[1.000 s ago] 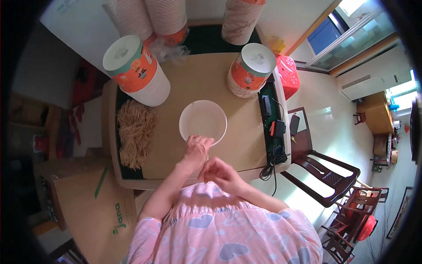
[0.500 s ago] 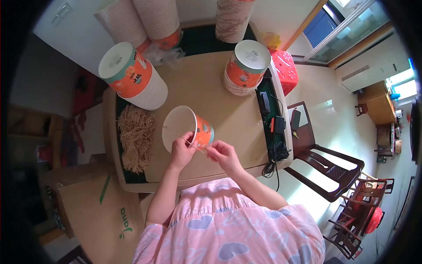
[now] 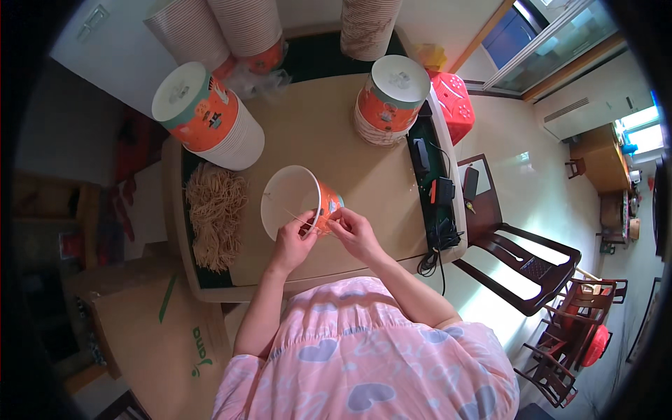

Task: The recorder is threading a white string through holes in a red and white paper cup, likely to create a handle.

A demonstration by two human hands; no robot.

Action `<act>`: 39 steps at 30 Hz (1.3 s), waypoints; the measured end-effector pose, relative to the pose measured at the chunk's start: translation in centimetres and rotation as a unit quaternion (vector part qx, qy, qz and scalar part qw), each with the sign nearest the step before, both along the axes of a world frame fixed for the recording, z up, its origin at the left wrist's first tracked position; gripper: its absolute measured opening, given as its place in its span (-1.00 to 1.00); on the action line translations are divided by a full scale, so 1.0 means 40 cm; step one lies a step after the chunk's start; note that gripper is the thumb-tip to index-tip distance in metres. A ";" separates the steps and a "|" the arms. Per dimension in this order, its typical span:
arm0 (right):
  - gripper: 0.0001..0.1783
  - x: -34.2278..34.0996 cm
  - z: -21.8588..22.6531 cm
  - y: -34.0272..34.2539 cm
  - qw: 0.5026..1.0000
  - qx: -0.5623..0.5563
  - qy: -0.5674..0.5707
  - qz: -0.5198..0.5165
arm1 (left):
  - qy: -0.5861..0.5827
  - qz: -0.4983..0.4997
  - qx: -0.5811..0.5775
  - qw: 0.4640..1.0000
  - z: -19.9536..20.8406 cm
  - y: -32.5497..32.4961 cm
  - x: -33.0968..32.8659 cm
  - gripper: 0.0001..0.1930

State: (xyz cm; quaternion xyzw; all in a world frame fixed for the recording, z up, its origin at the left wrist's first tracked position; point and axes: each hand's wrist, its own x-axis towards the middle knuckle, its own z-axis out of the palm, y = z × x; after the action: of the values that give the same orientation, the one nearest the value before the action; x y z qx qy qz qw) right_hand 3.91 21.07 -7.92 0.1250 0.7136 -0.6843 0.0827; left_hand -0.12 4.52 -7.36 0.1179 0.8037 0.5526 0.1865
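Note:
A paper bucket (image 3: 288,194) with a white inside and an orange printed outside lies tilted on the table, its mouth turned to the left. A thin tan cord (image 3: 285,209) runs from the bucket's far inner wall to my left hand (image 3: 295,243). That hand is closed at the near rim, pinching the cord. Just outside the rim, against the orange wall, my right hand (image 3: 355,233) is closed with fingertips together on the cord's end, which is mostly hidden. To the left lies a bundle of tan cords (image 3: 215,218).
Stacked paper buckets stand at the left (image 3: 231,133) and right (image 3: 393,105) of the table (image 3: 350,161), with taller white stacks (image 3: 246,28) behind. A power strip (image 3: 420,155) and black cables line the right edge. A cardboard box (image 3: 150,329) sits lower left; a wooden chair (image 3: 518,269) stands right.
My right hand has come in closer to the rim and my left hand. The bucket has turned slightly and shifted a little right. More cord shows inside it.

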 end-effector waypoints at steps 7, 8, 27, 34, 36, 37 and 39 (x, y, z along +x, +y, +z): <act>-0.86 0.006 -0.001 0.001 0.999 0.028 0.017 0.012 | -0.003 -0.015 -0.014 1.000 0.004 0.002 0.001 -0.63; -0.86 0.006 -0.001 0.000 1.000 0.023 0.018 0.007 | -0.002 -0.016 -0.014 1.000 0.002 0.002 0.001 -0.63; -0.86 0.036 -0.060 0.069 0.999 -0.005 -0.010 0.036 | 0.003 -0.065 -0.015 0.998 -0.021 0.073 0.015 -0.85; -0.82 0.052 -0.085 0.097 0.994 0.012 -0.104 0.033 | 0.008 -0.059 -0.037 0.998 -0.078 0.094 0.018 -0.89; -0.80 0.054 -0.084 0.094 0.995 -0.011 -0.098 0.011 | 0.014 -0.055 -0.009 0.998 -0.099 0.093 0.025 -0.89; -0.80 0.054 -0.084 0.093 0.995 -0.008 -0.099 0.016 | 0.022 -0.057 0.013 0.998 -0.098 0.091 0.024 -0.89; -0.81 0.053 -0.082 0.093 0.995 -0.004 -0.097 0.014 | 0.015 -0.065 0.018 0.998 -0.094 0.088 0.025 -0.89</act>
State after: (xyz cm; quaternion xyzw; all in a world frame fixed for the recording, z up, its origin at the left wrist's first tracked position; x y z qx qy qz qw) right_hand 6.01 24.77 -11.21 0.1802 0.7009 -0.6710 0.1614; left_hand 0.87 8.06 -11.10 0.1816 0.7867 0.5522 0.2077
